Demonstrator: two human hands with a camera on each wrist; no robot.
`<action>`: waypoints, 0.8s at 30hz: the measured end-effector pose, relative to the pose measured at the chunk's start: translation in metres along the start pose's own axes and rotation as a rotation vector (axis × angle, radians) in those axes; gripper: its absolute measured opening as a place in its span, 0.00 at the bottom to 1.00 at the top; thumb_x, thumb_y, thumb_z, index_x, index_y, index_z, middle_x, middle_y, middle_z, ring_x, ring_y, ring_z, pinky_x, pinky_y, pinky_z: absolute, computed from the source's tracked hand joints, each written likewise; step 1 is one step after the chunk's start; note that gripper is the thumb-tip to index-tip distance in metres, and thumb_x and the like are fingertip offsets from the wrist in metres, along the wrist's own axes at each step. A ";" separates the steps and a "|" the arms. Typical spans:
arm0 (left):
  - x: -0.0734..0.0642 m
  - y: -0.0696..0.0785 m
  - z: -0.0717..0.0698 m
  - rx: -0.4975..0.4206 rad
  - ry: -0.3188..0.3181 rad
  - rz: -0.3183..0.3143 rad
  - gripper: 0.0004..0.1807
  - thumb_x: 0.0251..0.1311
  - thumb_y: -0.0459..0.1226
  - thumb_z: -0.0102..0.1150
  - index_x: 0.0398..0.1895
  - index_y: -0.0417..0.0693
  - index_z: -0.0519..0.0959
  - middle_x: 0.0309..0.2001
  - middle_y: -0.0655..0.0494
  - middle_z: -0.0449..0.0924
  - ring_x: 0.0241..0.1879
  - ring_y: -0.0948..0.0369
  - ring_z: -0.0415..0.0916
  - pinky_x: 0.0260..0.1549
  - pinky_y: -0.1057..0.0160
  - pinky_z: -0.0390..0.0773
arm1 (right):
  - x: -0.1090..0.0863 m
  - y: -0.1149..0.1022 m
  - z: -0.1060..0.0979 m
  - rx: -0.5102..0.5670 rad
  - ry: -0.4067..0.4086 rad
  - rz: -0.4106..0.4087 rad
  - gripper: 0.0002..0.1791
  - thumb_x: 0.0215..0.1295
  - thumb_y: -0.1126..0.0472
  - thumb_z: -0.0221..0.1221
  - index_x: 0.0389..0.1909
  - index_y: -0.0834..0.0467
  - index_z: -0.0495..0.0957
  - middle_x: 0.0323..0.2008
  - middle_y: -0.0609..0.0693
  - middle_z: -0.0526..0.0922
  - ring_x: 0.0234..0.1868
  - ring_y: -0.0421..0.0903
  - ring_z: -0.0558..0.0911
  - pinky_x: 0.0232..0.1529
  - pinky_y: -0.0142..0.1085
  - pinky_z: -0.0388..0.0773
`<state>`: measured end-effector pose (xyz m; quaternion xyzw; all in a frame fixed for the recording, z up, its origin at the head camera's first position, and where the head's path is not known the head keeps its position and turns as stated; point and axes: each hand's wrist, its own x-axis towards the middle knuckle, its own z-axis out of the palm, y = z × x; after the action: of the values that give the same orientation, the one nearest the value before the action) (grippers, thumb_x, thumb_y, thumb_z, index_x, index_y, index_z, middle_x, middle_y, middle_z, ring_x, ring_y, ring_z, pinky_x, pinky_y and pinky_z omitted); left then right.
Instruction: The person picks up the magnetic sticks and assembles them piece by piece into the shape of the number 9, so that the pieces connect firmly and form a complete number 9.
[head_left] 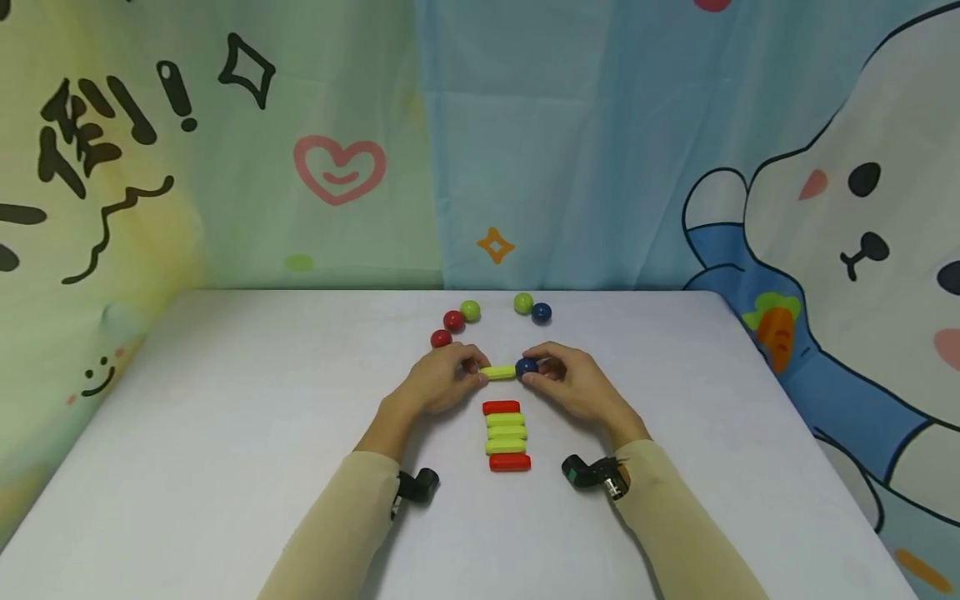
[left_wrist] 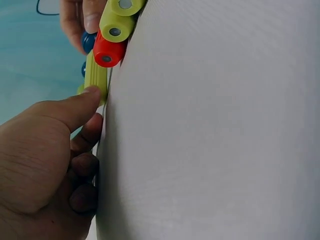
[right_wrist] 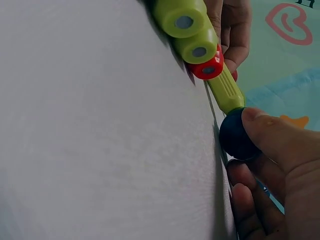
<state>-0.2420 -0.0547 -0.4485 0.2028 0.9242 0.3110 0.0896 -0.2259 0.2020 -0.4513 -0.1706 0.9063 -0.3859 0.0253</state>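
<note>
Between the two hands lies a yellow-green ribbed rod (head_left: 498, 372), its right end against a dark blue ball (head_left: 527, 367). My left hand (head_left: 446, 377) pinches the rod's left end between thumb and fingers. With thumb and fingertips, my right hand (head_left: 573, 382) grips the blue ball, seen close in the right wrist view as a dark sphere (right_wrist: 236, 137) touching the rod (right_wrist: 227, 90). Nearer the body is a row of parallel rods: a red one (head_left: 501, 407), several yellow-green ones (head_left: 506, 433) and another red one (head_left: 510, 462). Grey discs show on their ends in the wrist views.
Beyond the left hand are two red balls (head_left: 453, 321) and a green ball (head_left: 470, 311). Behind the right hand sit another green ball (head_left: 523, 303) and a dark blue ball (head_left: 542, 313). The white table (head_left: 225, 417) ends at a printed curtain (head_left: 525, 167).
</note>
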 end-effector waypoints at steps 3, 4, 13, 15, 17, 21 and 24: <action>-0.001 0.001 -0.001 -0.003 0.008 0.001 0.11 0.68 0.42 0.65 0.51 0.57 0.83 0.40 0.62 0.78 0.44 0.60 0.74 0.50 0.57 0.76 | 0.000 0.001 0.000 0.020 -0.008 0.003 0.21 0.69 0.55 0.67 0.60 0.53 0.80 0.47 0.50 0.85 0.45 0.46 0.81 0.49 0.43 0.78; -0.001 0.002 -0.002 -0.004 0.008 0.003 0.11 0.68 0.42 0.65 0.52 0.57 0.83 0.40 0.61 0.78 0.44 0.60 0.73 0.50 0.57 0.76 | 0.000 0.001 0.000 0.027 -0.011 0.007 0.21 0.68 0.55 0.68 0.60 0.53 0.80 0.47 0.50 0.85 0.45 0.46 0.81 0.49 0.43 0.78; -0.001 0.001 0.001 -0.025 0.030 0.022 0.12 0.69 0.41 0.64 0.53 0.55 0.83 0.39 0.61 0.78 0.44 0.60 0.74 0.51 0.58 0.75 | -0.001 0.004 0.001 0.039 -0.037 0.028 0.22 0.68 0.53 0.68 0.61 0.51 0.78 0.47 0.50 0.84 0.44 0.47 0.79 0.48 0.41 0.76; -0.001 0.000 0.001 -0.031 0.036 0.021 0.12 0.69 0.41 0.64 0.54 0.55 0.82 0.39 0.61 0.78 0.44 0.60 0.74 0.52 0.58 0.75 | 0.000 0.005 0.002 0.038 -0.034 0.035 0.22 0.68 0.52 0.67 0.61 0.50 0.78 0.46 0.50 0.83 0.44 0.47 0.79 0.48 0.40 0.76; -0.001 0.000 0.002 -0.036 0.043 0.022 0.13 0.69 0.41 0.64 0.54 0.55 0.82 0.39 0.61 0.78 0.44 0.60 0.74 0.51 0.58 0.75 | 0.000 0.004 0.002 0.043 -0.032 0.037 0.22 0.69 0.52 0.67 0.61 0.50 0.78 0.46 0.50 0.83 0.44 0.47 0.78 0.47 0.41 0.75; -0.002 -0.001 0.003 -0.041 0.055 0.028 0.15 0.69 0.41 0.65 0.57 0.55 0.81 0.38 0.60 0.77 0.43 0.60 0.74 0.50 0.58 0.75 | 0.002 0.005 0.002 0.051 -0.028 0.043 0.21 0.69 0.52 0.67 0.60 0.50 0.78 0.45 0.50 0.83 0.42 0.47 0.78 0.46 0.41 0.75; -0.003 -0.003 0.004 -0.051 0.064 0.034 0.18 0.68 0.42 0.66 0.59 0.55 0.80 0.38 0.60 0.77 0.42 0.60 0.74 0.50 0.58 0.75 | 0.003 0.006 0.002 0.036 -0.033 0.050 0.21 0.69 0.50 0.67 0.61 0.48 0.78 0.45 0.50 0.83 0.43 0.46 0.78 0.46 0.40 0.75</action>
<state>-0.2390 -0.0561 -0.4528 0.2061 0.9148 0.3421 0.0600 -0.2302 0.2033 -0.4565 -0.1539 0.9026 -0.3986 0.0528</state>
